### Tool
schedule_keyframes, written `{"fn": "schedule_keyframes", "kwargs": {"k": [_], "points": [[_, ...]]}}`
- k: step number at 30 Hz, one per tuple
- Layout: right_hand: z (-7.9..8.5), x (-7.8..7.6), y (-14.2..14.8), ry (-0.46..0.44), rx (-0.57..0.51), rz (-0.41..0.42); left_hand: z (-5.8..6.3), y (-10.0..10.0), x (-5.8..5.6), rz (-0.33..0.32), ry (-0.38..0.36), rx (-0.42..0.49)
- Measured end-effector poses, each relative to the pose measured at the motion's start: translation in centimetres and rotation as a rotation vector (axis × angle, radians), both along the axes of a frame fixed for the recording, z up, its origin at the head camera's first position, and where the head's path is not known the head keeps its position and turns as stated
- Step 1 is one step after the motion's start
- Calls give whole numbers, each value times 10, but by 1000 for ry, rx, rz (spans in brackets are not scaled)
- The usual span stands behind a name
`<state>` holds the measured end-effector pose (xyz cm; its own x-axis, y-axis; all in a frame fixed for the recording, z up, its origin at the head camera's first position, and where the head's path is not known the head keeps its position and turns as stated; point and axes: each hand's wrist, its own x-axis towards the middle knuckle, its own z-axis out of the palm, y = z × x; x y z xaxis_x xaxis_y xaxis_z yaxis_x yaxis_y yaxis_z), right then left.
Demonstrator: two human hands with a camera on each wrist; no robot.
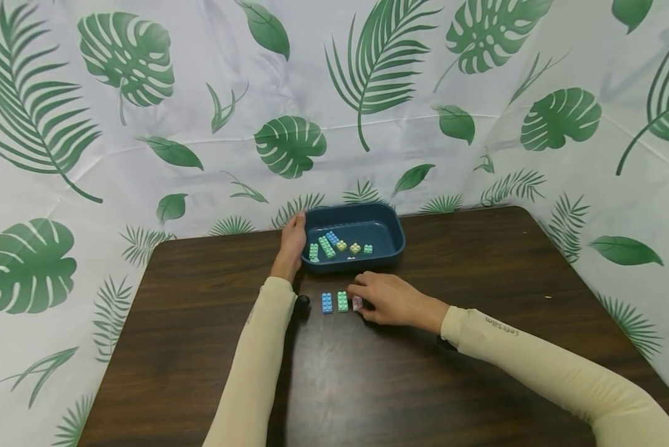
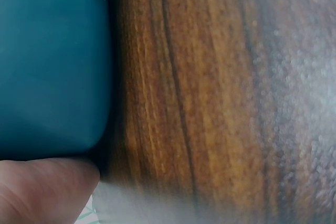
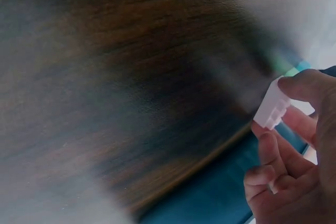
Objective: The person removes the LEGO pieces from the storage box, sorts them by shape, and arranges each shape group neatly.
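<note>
With thumb and fingers, my right hand (image 1: 393,299) pinches a pale pink toy building block (image 3: 271,104) close to the tabletop. In the head view, fingers partly cover this pink block (image 1: 357,303). A green building block (image 1: 342,301) lies just left of it, and a blue building block (image 1: 326,302) is farther left. My left hand (image 1: 292,247) holds the left end of a dark blue plastic tray (image 1: 352,268). One digit (image 2: 47,187) shows against the tray's outer wall (image 2: 52,77) in the left wrist view; the other fingers are hidden there.
Inside the tray are several green, blue and yellow blocks (image 1: 326,247), mostly toward its left side. The tray stands near the back edge of the brown wooden table (image 1: 200,347). A white cloth with green leaves (image 1: 211,186) hangs behind the table.
</note>
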<state>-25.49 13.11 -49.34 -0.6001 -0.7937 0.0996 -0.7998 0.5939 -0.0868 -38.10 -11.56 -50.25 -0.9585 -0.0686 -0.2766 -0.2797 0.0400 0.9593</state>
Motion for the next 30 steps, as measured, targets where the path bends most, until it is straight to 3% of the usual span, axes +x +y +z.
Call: {"fn": "schedule_keyframes", "kwargs": {"k": [9,22,26,30], "points": [[-6,2,-1,40,50,16,-2,-3,5,3,-11,-6],[6,1,3,50,107,-41,0,0,5,-7,10,-2],[14,-7,7,68,66,-72,1,0,5,-5,7,1],[26,-16,11,94,-63,-77,0,1,4,-4,8,-3]]}}
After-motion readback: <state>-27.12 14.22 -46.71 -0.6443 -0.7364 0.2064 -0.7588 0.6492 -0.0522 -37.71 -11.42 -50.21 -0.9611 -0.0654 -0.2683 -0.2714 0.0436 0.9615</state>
